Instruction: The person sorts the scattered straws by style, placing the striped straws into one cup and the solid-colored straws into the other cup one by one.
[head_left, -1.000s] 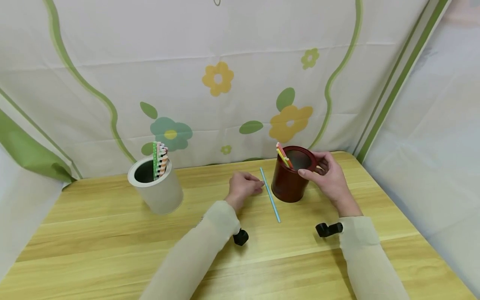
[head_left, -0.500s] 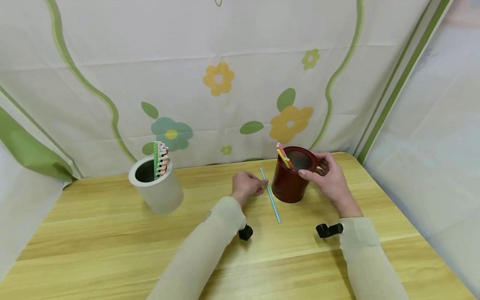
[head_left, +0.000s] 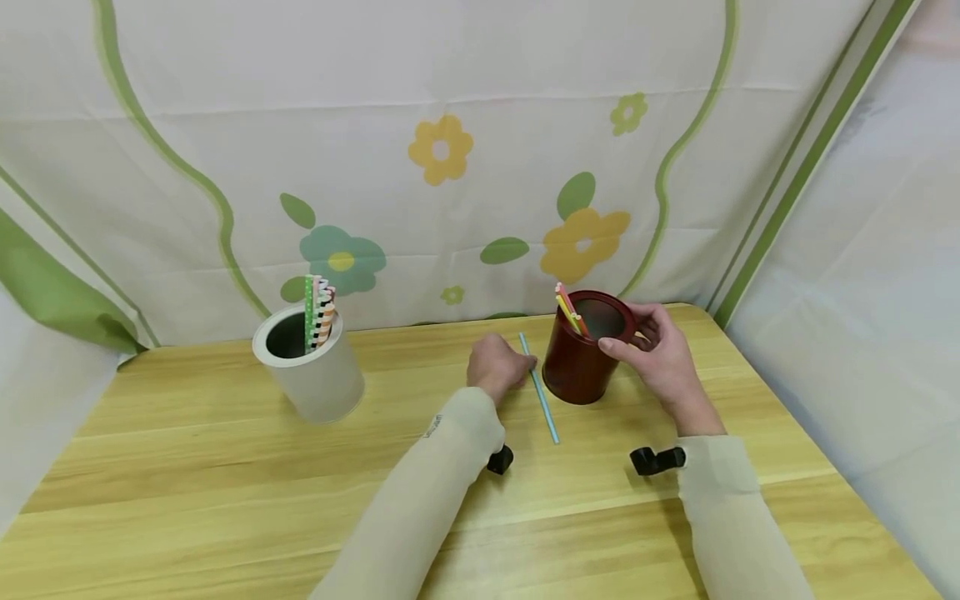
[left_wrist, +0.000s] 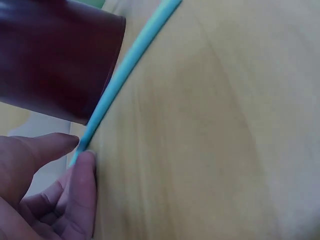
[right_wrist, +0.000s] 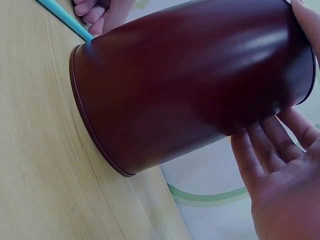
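A light blue straw [head_left: 544, 406] lies on the table just left of a dark red canister [head_left: 573, 367]. My left hand [head_left: 498, 364] has thumb and forefinger on either side of the straw, pinching it near its far end; the left wrist view shows both fingertips [left_wrist: 86, 159] at it. With thumb at the front and fingers behind, my right hand [head_left: 660, 358] holds the upright canister near its rim. Several thin coloured straws [head_left: 572, 312], pink, yellow and red, lean inside its left side. Its base rests on the wood in the right wrist view.
A white canister [head_left: 318, 383] with several patterned straws [head_left: 319, 315] stands at the left of the wooden table [head_left: 225, 492]. Behind the table's back edge hangs a flowered curtain [head_left: 360, 167]. A black wrist device [head_left: 657, 460] sits by the right cuff.
My left hand has moved slightly right and its fingers have come onto the blue straw. My right hand stays on the red canister, and the straw lies much as before.
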